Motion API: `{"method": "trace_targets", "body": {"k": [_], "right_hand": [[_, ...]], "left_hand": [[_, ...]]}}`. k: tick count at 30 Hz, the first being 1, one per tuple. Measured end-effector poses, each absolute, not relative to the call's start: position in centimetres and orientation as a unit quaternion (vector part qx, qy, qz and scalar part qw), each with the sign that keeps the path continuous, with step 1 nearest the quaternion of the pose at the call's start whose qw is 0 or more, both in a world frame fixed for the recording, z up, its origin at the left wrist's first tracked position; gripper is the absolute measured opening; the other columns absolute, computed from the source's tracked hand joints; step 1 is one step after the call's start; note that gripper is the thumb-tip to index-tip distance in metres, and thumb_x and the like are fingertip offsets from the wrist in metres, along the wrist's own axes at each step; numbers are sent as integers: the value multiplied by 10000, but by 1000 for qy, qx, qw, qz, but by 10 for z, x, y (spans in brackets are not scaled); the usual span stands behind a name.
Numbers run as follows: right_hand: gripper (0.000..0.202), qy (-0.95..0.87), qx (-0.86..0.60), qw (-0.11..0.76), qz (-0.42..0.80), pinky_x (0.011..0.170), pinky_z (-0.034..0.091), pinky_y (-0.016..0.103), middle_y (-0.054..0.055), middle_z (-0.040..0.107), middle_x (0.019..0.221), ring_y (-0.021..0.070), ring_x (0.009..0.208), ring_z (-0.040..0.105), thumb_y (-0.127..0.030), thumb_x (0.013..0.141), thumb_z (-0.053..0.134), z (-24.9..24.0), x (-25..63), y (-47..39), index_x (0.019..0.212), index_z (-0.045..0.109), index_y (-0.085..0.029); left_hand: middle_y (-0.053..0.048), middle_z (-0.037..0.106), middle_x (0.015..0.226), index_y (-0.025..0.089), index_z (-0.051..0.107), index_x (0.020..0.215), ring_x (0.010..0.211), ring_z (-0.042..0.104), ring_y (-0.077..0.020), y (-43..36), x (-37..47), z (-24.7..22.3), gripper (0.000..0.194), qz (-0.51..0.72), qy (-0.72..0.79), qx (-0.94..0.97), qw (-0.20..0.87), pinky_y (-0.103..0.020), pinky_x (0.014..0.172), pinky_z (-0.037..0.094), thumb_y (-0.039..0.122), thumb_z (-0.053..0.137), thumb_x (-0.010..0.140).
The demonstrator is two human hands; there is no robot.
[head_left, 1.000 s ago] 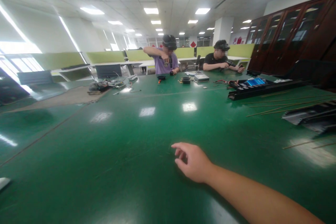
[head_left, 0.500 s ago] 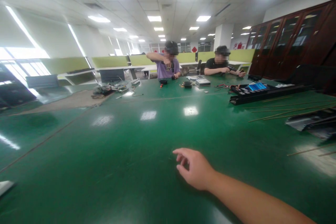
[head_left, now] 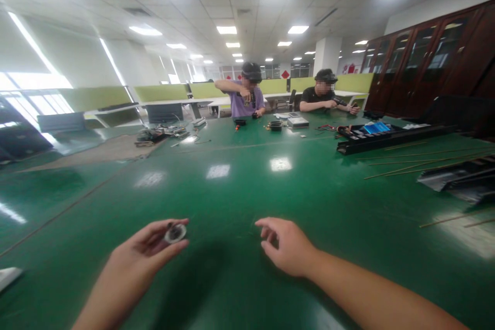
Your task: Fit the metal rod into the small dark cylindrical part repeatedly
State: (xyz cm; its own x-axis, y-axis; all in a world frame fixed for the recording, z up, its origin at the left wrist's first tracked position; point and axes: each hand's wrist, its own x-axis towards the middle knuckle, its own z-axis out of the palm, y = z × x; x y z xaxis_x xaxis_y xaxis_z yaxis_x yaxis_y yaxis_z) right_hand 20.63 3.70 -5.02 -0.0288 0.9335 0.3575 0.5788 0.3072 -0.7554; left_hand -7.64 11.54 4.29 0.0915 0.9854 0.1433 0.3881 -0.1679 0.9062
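Observation:
My left hand (head_left: pixel 152 245) is raised a little over the green table (head_left: pixel 232 201), casting a shadow on it. Between its thumb and fingers it grips a small round ring-shaped part (head_left: pixel 175 233), pale at the rim and dark in the middle; its exact kind I cannot make out. To the right, my right hand (head_left: pixel 286 247) rests low at the tabletop with fingers loosely curved and apart. Nothing shows between its thumb and index finger.
Two people sit across the table, one in a purple shirt (head_left: pixel 240 104) and one in black (head_left: pixel 309 98). Long black channels (head_left: pixel 394 139) and thin rods (head_left: pixel 410 167) lie at the right. Tangled parts (head_left: pixel 154 134) sit back left, a grey box (head_left: pixel 297 122) near the far edge.
My left hand has come into view from the lower left with the round ring-shaped part in its grip. My right hand has stayed in place.

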Motion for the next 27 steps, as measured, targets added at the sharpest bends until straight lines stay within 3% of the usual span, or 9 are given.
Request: {"method": "trace_targets", "body": {"k": [6, 12, 18, 23, 27], "right_hand": [[392, -642, -565, 461, 236, 636, 500, 239, 16, 693, 889, 126, 675, 617, -125, 785, 621, -48, 210, 39, 1166, 643, -212], [425, -619, -576, 466, 261, 632, 501, 243, 17, 692, 873, 134, 677, 627, -119, 759, 646, -53, 214, 44, 1173, 622, -209], [455, -642, -569, 452, 243, 715, 517, 279, 31, 689, 938, 166, 766, 640, -131, 726, 680, -50, 213, 41, 1167, 623, -226], [397, -658, -559, 449, 228, 729, 507, 277, 14, 678, 903, 174, 791, 631, -106, 699, 680, -48, 212, 40, 1074, 641, -228], [388, -658, -556, 458, 218, 718, 499, 267, 11, 678, 905, 173, 805, 630, -79, 690, 666, -49, 212, 40, 1048, 646, -226]], "left_hand": [[-96, 733, 1007, 223, 765, 999, 946, 664, -282, 126, 9, 24, 385, 331, 375, 770, 396, -367, 962, 504, 368, 836, 649], [-98, 712, 1045, 255, 765, 1030, 1002, 632, -263, 135, 24, -7, 271, 298, 274, 837, 369, -345, 968, 476, 299, 734, 764], [-80, 711, 1060, 277, 695, 1156, 971, 650, -244, 134, 12, -27, 393, 303, 274, 863, 298, -315, 905, 480, 241, 736, 766], [-74, 711, 983, 250, 703, 1003, 910, 657, -227, 125, 17, -25, 188, 282, 244, 889, 265, -308, 844, 491, 233, 684, 817], [-73, 726, 959, 253, 706, 987, 884, 666, -228, 125, 18, -25, 179, 293, 229, 899, 233, -315, 818, 499, 247, 706, 809]]}}
